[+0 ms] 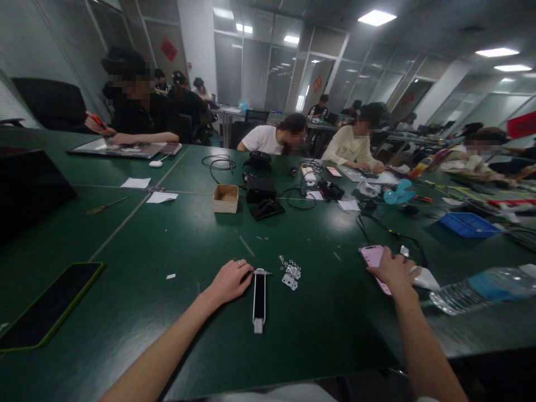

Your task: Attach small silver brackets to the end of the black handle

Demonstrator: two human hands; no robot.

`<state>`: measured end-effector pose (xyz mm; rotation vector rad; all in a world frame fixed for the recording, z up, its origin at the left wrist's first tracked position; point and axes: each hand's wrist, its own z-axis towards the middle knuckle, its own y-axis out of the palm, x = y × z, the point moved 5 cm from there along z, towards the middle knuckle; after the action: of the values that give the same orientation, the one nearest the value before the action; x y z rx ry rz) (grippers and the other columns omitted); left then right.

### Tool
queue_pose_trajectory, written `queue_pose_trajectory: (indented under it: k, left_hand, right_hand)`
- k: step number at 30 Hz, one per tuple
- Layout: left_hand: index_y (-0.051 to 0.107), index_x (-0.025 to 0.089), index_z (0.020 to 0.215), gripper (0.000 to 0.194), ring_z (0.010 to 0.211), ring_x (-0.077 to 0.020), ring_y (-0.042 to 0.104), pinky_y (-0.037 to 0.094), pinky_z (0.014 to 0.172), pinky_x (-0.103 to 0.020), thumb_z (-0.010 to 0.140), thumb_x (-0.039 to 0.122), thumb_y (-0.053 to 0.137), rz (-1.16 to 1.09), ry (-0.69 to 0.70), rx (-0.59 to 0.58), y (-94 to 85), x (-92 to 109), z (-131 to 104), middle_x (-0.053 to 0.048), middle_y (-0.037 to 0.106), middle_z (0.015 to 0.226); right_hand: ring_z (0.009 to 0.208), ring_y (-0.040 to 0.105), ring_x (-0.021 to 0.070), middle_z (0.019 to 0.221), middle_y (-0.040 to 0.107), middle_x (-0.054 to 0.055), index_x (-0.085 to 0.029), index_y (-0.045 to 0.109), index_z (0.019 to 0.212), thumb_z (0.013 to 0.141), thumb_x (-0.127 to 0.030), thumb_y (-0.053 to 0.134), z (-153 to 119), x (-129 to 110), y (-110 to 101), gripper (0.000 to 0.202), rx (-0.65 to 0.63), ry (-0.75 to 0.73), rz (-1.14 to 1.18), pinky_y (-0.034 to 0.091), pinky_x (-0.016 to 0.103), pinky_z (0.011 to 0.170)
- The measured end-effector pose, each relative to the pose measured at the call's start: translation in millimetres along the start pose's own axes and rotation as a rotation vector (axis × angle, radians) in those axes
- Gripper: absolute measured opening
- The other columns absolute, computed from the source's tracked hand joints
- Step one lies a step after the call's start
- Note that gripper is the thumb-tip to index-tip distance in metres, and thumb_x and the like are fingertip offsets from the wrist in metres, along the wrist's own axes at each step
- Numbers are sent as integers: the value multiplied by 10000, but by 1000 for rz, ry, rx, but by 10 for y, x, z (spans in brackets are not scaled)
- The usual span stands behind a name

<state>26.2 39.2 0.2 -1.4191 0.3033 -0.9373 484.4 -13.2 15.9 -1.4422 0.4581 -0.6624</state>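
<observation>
My left hand (229,283) lies on the green table with its fingers bent together. Its fingertips are at the top end of a narrow device (259,301) that has a black face and a white frame. A thin rod sticks out to the right from that end. Just right of the device lie several small metal nuts (288,261) and flat metal brackets (290,278). Over at the right, my right hand (393,271) spans a pink phone (372,257), thumb at its left edge and fingers across it. The phone's lower part is partly hidden.
A water bottle (473,291) lies on its side beside my right forearm. A green-edged phone (50,307) is at far left. Further back stand a small open box (225,200), a black case (260,188) and a blue tray (469,224). Several people sit across the table.
</observation>
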Motion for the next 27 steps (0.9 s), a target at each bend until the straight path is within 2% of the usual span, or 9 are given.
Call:
queue_pose_trajectory:
  k: [2,4,6,8,11,13,16,22,27]
  left_hand:
    - [596,182,984,197,782,-157,558,412,713,-286,907,233,423,3,3,-2,2,4,-1,-48,605,923]
    - [595,183,983,194,790,-160,558,410,719,-288,904,234,426,6,4,1,4,5,-3,-48,605,918]
    - [594,185,988,196,792,-160,558,409,721,-287,904,238,425,5,0,5,3,5,-6,-50,605,920]
    - [594,186,989,197,788,-158,557,408,720,-286,904,240,425,6,1,6,0,8,-10,-51,604,923]
    - [593,185,978,189,784,-158,559,408,716,-284,904,240,427,12,4,5,-5,12,-13,-48,603,918]
    - [589,185,977,183,786,-160,561,407,719,-286,904,236,429,17,8,5,-6,16,-13,-46,604,914]
    - [587,187,976,174,794,-162,565,406,724,-287,901,231,436,23,9,8,-5,17,-11,-45,603,908]
    - [588,185,967,177,801,-161,571,406,721,-281,901,227,430,15,6,2,-10,28,-12,-46,600,902]
    - [587,189,977,171,792,-159,571,400,711,-280,905,227,436,8,9,7,-11,24,-19,-42,595,898]
  right_hand:
    - [1222,328,435,1332,388,193,-172,334,1341,739,-413,569,-118,-188,-91,690,60,-47,-10,257,573,959]
    - [1205,374,389,1295,441,182,-159,400,1314,772,-380,539,-290,-508,-172,602,36,-230,46,301,514,961]
    - [1107,485,291,1175,550,138,-164,478,1259,798,-343,519,-539,-919,-223,496,-132,-531,197,355,403,953]
    - [1039,531,219,1099,600,79,-204,542,1194,829,-334,496,-820,-1294,-296,390,-303,-784,358,388,325,926]
    - [995,545,190,1075,606,57,-216,593,1121,861,-310,473,-1094,-1678,-384,302,-411,-943,413,404,306,895]
    - [986,543,188,1057,605,65,-206,603,1105,872,-274,460,-1147,-1833,-400,282,-409,-975,384,403,304,883]
    - [947,553,183,1009,608,69,-192,629,1032,866,-245,467,-1086,-1944,-353,238,-406,-971,321,409,287,839]
    - [837,582,161,918,635,51,-182,657,879,834,-209,496,-912,-2002,-258,168,-467,-952,292,421,242,720]
    - [810,582,158,897,641,54,-172,657,882,835,-212,491,-911,-2022,-331,177,-496,-981,335,425,242,717]
